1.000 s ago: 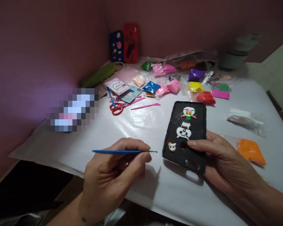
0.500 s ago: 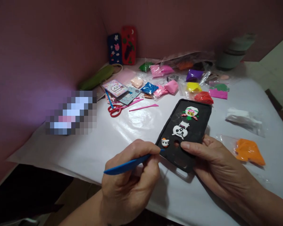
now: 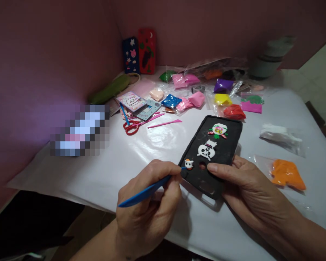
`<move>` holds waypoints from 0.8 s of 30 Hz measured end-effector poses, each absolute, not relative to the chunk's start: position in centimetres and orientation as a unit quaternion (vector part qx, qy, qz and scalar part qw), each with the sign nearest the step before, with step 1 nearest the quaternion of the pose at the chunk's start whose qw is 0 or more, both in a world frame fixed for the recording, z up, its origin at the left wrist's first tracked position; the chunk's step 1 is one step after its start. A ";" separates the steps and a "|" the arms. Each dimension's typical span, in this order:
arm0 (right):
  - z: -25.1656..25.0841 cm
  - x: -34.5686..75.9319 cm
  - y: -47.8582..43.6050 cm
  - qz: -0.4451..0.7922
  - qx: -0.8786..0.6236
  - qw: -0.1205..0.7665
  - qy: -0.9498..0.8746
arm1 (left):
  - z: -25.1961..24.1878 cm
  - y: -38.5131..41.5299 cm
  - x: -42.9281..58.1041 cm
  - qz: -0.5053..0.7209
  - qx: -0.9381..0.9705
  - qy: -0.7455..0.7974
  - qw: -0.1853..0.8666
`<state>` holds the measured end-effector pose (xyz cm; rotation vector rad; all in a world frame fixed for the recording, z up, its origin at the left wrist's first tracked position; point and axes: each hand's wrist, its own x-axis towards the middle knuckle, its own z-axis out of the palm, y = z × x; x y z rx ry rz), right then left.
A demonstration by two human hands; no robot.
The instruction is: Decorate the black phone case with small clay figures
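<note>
Between the thumb and fingers of my left hand [image 3: 150, 203] is a blue plastic modelling tool [image 3: 143, 194]. Its thin tip points at the lower left of a black phone case [image 3: 222, 152], by a small white-and-orange clay figure [image 3: 189, 164]; whether it touches cannot be made out. My right hand [image 3: 247, 185] grips the case from the right, thumb across its face beside a round hole, other fingers partly hidden underneath. Higher on the case are a white clay figure [image 3: 206, 150] with a black-lined face and a white, pink and green one [image 3: 218, 130].
Pink modelling tools [image 3: 165, 124] and red-handled scissors [image 3: 130, 127] lie left of the case. Several clay packets, like the blue one [image 3: 171, 101], spread behind. Orange clay [image 3: 286, 174] lies right. A blurred-out lit screen [image 3: 81, 130] stands left; decorated cases [image 3: 147, 50] lean on the wall.
The tool's tip has moved slightly up and left, from below the small white-and-orange figure to close beside its lower edge. My right hand keeps its hold on the case.
</note>
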<state>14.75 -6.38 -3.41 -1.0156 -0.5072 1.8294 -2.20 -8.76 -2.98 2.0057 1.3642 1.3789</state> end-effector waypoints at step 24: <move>-4.3 15.3 -6.7 0.781 -0.369 0.452 -0.221 | -3.1 -9.1 -2.3 0.521 0.669 0.468 0.251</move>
